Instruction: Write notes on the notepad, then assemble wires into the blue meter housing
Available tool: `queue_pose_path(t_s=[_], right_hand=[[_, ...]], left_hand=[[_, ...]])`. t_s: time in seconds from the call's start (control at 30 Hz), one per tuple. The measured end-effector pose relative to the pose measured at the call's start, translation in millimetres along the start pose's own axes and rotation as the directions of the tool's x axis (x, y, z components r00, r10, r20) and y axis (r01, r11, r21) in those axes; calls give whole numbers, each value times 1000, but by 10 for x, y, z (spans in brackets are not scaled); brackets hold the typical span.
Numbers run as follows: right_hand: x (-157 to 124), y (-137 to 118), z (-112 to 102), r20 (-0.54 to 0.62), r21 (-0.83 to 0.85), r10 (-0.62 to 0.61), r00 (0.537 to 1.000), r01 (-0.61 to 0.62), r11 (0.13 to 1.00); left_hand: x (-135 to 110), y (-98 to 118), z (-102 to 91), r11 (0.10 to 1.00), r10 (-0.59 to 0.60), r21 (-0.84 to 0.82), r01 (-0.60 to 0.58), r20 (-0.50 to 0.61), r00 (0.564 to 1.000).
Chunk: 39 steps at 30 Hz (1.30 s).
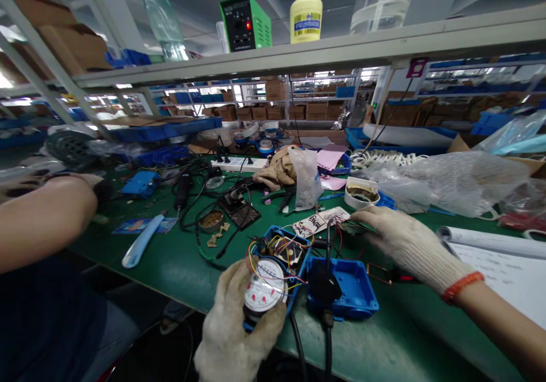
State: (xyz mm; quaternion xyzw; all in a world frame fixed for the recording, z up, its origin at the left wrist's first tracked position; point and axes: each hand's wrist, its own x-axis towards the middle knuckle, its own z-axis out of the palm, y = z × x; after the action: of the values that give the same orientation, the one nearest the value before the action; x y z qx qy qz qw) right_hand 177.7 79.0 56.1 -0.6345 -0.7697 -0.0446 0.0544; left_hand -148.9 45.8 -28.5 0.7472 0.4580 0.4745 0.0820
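Note:
My left hand (239, 319), in a worn white glove, is closed around a round meter dial (264, 288) set in a blue housing (281, 245) full of coloured wires. My right hand (405, 243), also gloved with an orange cuff, reaches out flat over the green mat (179, 262) and pinches a small green circuit board (354, 227) by some printed labels (318, 221). A second blue housing half (354, 291) with a black cable lies between my hands.
Another person's bare arm (46, 217) reaches in at the left. The bench holds a soldering stand (239, 208), a solder tin (212, 220), a white-blue tool (140, 243), plastic bags (443, 180), a white bowl (362, 191) and an open notebook (503, 262). A shelf (298, 52) hangs overhead.

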Motion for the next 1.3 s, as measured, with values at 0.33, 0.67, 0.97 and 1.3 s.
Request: queue_pose_path(t_s=[0.33, 0.67, 0.97, 1.3], right_hand=[[99, -619, -306, 43, 463, -232, 972, 186, 866], [559, -808, -231, 111, 595, -214, 971, 107, 796], [447, -795, -547, 269, 873, -94, 958, -202, 444], [442, -1017, -558, 106, 983, 15, 994, -107, 152]], left_hand=[[51, 213, -10, 966, -241, 104, 237, 30, 970], [-87, 502, 91, 952, -293, 105, 287, 49, 955], [270, 29, -459, 973, -190, -55, 225, 367, 910], [1007, 355, -175, 997, -73, 21, 73, 506, 860]])
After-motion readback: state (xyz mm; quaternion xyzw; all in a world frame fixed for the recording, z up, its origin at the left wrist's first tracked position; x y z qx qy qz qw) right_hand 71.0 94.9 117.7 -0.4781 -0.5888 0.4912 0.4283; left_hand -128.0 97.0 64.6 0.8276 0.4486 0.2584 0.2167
